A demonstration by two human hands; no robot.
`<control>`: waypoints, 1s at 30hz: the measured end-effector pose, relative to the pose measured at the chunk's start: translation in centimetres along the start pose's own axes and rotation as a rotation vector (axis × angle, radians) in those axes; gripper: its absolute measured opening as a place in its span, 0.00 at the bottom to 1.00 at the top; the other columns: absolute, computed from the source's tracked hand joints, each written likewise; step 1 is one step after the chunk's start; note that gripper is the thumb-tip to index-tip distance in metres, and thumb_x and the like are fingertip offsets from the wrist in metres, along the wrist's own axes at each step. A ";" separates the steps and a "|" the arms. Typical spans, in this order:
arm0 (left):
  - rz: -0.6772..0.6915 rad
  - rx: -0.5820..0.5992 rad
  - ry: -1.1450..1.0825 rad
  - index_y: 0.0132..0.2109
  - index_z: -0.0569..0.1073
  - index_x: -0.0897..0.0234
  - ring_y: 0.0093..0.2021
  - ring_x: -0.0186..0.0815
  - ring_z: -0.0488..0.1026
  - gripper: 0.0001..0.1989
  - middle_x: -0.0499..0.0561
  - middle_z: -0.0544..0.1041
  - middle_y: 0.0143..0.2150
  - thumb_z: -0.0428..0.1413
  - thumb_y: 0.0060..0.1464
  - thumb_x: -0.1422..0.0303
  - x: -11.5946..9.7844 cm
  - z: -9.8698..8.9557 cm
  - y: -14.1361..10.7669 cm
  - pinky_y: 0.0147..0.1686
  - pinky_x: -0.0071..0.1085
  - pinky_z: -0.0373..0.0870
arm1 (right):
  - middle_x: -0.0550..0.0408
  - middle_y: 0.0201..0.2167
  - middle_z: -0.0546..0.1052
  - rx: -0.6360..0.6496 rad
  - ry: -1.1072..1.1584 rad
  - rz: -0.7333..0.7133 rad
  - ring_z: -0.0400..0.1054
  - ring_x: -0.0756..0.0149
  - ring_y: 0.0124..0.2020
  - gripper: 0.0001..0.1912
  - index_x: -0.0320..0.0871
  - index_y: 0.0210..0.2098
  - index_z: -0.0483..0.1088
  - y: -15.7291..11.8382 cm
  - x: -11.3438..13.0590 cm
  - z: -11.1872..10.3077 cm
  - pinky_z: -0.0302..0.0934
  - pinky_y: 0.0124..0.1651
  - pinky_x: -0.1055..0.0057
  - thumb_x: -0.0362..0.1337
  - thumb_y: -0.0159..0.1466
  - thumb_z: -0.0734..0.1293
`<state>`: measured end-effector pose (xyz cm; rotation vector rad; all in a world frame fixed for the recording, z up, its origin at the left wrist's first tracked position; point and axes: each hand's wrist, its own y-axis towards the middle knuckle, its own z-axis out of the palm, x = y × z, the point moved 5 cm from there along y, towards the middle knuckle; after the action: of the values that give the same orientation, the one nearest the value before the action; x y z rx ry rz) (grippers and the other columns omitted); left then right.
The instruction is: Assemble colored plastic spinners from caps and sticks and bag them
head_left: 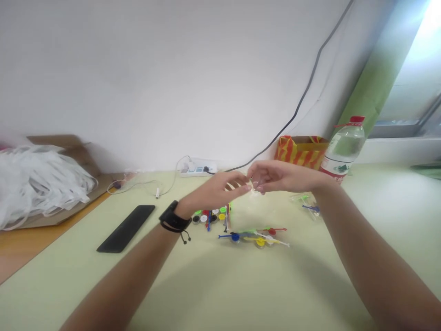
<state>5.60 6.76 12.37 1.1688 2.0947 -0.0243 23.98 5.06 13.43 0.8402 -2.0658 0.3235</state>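
My left hand [223, 187] and my right hand [275, 177] meet fingertip to fingertip above the table. Between them is a thin, clear piece, perhaps a plastic bag [255, 185], pinched by both; its outline is blurred. Below my hands lie blue, yellow, white, red and green arrow-shaped pieces on round bases [260, 242]. Several round colored pieces [204, 218] with more arrows sit behind and below my left hand, partly hidden by it. Near my right forearm is a clear bag [306, 205] with green and blue pieces.
A black flat object [127, 229] lies at the left, near a cardboard box [87, 161] of white strips. A power strip [197, 168] with cables is by the wall. A red-and-yellow bag [299, 151] and a water bottle [342, 151] stand at the back right.
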 end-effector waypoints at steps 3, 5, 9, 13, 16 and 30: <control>-0.010 0.041 -0.029 0.38 0.78 0.63 0.32 0.35 0.74 0.19 0.51 0.80 0.33 0.55 0.63 0.51 0.1 1.1 0.2 0.31 0.30 0.70 | 0.54 0.39 0.77 -0.015 0.033 -0.045 0.72 0.63 0.41 0.22 0.48 0.57 0.67 1.0 0.6 0.9 0.68 0.45 0.65 0.44 0.66 0.71; -0.059 0.038 -0.044 0.36 0.78 0.64 0.28 0.33 0.72 0.19 0.50 0.79 0.30 0.56 0.63 0.52 1.0 0.8 0.1 0.27 0.29 0.68 | 0.56 0.37 0.76 -0.068 0.052 -0.046 0.72 0.64 0.40 0.24 0.48 0.58 0.67 1.3 0.1 0.6 0.67 0.44 0.66 0.44 0.65 0.72; -0.109 0.058 -0.057 0.39 0.81 0.64 0.32 0.36 0.76 0.19 0.54 0.81 0.34 0.57 0.62 0.52 2.5 -0.3 0.0 0.30 0.30 0.71 | 0.57 0.34 0.74 -0.164 0.060 -0.029 0.70 0.65 0.39 0.24 0.47 0.57 0.69 1.3 -1.2 -0.3 0.67 0.42 0.68 0.42 0.63 0.74; -0.088 0.010 -0.087 0.48 0.80 0.61 0.40 0.39 0.79 0.19 0.55 0.83 0.41 0.56 0.63 0.52 2.3 -0.6 0.1 0.38 0.33 0.74 | 0.57 0.33 0.75 -0.135 0.047 -0.029 0.70 0.65 0.37 0.23 0.48 0.57 0.69 1.6 -1.0 0.3 0.65 0.40 0.69 0.42 0.64 0.73; -0.109 0.010 -0.084 0.43 0.80 0.62 0.37 0.39 0.78 0.19 0.54 0.83 0.37 0.57 0.62 0.51 1.9 -0.3 0.1 0.35 0.33 0.73 | 0.55 0.36 0.78 -0.089 0.041 -0.041 0.71 0.64 0.39 0.24 0.49 0.57 0.69 1.9 -0.3 1.2 0.65 0.40 0.69 0.44 0.63 0.73; -0.128 0.102 -0.046 0.43 0.82 0.62 0.37 0.36 0.77 0.17 0.54 0.83 0.37 0.60 0.61 0.53 3.3 -2.8 -0.7 0.34 0.29 0.71 | 0.52 0.35 0.80 -0.152 0.013 -0.007 0.74 0.62 0.38 0.18 0.43 0.41 0.78 1.5 -1.5 -0.1 0.70 0.45 0.62 0.50 0.60 0.75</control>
<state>2.35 9.72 12.22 1.0810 2.1458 -0.2182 23.63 6.92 12.40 0.7512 -2.0463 0.1647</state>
